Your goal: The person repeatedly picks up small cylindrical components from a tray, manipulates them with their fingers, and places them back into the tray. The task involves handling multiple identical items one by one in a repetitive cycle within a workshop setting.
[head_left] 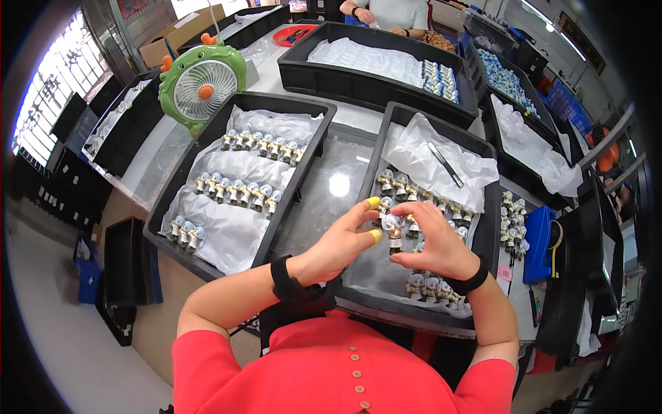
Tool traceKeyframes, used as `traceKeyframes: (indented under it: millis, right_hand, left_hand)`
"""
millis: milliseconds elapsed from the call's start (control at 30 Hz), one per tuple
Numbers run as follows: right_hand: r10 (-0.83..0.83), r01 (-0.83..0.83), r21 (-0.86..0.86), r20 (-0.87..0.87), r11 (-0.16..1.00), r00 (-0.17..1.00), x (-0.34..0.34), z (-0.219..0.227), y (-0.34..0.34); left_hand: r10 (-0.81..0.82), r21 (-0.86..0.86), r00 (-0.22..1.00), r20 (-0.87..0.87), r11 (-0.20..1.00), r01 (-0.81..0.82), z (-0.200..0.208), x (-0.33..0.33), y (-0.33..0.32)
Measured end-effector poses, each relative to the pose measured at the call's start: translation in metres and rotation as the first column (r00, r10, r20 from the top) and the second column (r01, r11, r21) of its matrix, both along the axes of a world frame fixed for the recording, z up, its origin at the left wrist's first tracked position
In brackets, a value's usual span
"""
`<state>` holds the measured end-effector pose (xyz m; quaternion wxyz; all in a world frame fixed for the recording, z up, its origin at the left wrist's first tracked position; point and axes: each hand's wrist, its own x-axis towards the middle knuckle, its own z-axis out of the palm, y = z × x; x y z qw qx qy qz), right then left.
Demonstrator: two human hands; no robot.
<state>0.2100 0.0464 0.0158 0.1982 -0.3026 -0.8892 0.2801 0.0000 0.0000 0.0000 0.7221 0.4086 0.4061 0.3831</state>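
My right hand (441, 241) holds a small figurine (394, 231) with pale hair and dark boots upright between thumb and forefinger, over the right black tray (370, 162). Just left of it is my left hand (341, 238), yellow covers on its thumb and forefinger; those two fingertips are apart with nothing seen between them. Beneath my hands, several similar figurines (431, 286) lie in rows in the right tray, partly hidden by the right hand. A pair of metal tweezers (446, 164) rests on white wrapping sheet (420, 148) in that tray.
The left black tray (155, 219) holds rows of figurines (238, 191) on white sheets. A green fan (204, 84) stands behind it. Farther back is a large tray (372, 93). At right are more figurines (513, 224) and a blue bin (539, 245). Another person (396, 14) is across the table.
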Motion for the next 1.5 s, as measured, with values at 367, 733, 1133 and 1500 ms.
traceKeyframes:
  millis: [367,733,1133,1500]
  right_hand:
    - [-0.003,0.011,0.065,-0.122,0.998,0.993,-0.008,-0.01,0.005]
    - [-0.036,0.044,0.037,-0.201,0.998,0.979,-0.012,-0.01,0.006]
    - [-0.039,0.061,0.071,-0.279,0.996,0.959,-0.017,-0.015,0.009]
    - [-0.046,0.09,0.176,-0.236,0.98,0.971,-0.021,-0.025,0.014]
  left_hand:
    - [0.02,0.066,0.993,0.12,0.997,-0.029,-0.009,-0.001,0.003]
    - [0.036,0.14,0.994,0.105,0.989,-0.05,-0.009,-0.004,0.005]
    - [0.045,0.092,0.984,0.172,0.994,-0.061,-0.014,-0.011,0.014]
    - [0.05,0.07,0.982,0.184,0.996,-0.063,-0.019,-0.01,0.017]
